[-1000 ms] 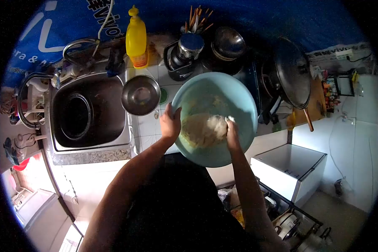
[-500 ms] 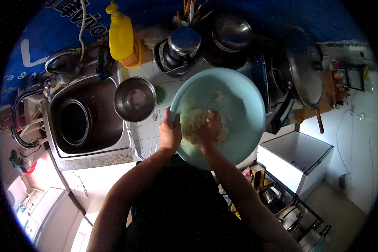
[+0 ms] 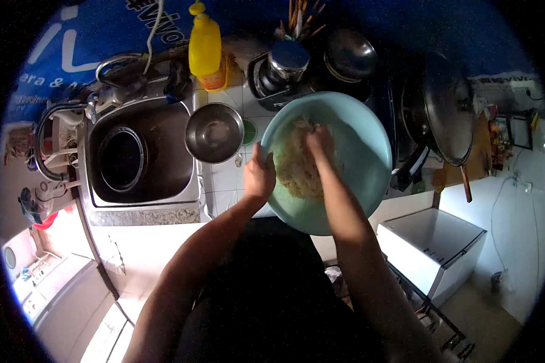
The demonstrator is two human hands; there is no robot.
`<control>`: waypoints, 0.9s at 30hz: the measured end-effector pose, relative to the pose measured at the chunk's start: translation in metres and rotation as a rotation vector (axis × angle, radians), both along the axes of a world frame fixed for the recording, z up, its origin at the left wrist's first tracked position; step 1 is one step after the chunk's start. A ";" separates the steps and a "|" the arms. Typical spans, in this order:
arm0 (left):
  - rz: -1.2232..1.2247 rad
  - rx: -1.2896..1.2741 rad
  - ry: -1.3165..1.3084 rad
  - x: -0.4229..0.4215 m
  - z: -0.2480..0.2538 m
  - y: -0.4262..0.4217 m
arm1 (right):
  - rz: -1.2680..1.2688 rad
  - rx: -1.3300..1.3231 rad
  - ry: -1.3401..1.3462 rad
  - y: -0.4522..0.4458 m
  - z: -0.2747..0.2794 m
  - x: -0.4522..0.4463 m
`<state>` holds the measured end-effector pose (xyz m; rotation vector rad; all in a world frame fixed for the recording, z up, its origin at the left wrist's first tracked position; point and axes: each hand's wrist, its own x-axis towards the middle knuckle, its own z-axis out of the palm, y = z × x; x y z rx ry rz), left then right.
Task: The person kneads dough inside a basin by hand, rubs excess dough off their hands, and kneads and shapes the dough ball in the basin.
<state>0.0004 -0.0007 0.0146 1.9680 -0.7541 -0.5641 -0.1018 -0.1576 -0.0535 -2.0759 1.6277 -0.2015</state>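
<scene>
Left hand (image 3: 260, 176) on the rim of a blue-green basin (image 3: 364, 172), right hand (image 3: 321, 145) in pale mix (image 3: 299, 176), perhaps dough.

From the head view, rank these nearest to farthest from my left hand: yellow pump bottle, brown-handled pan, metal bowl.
1. Metal bowl, left of your left hand.
2. Yellow pump bottle, behind that bowl.
3. Brown-handled pan, right, past the light-blue basin.
</scene>
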 end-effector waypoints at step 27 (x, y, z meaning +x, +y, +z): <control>-0.033 0.040 0.017 -0.009 -0.008 0.003 | 0.360 -0.241 0.320 0.051 0.012 -0.012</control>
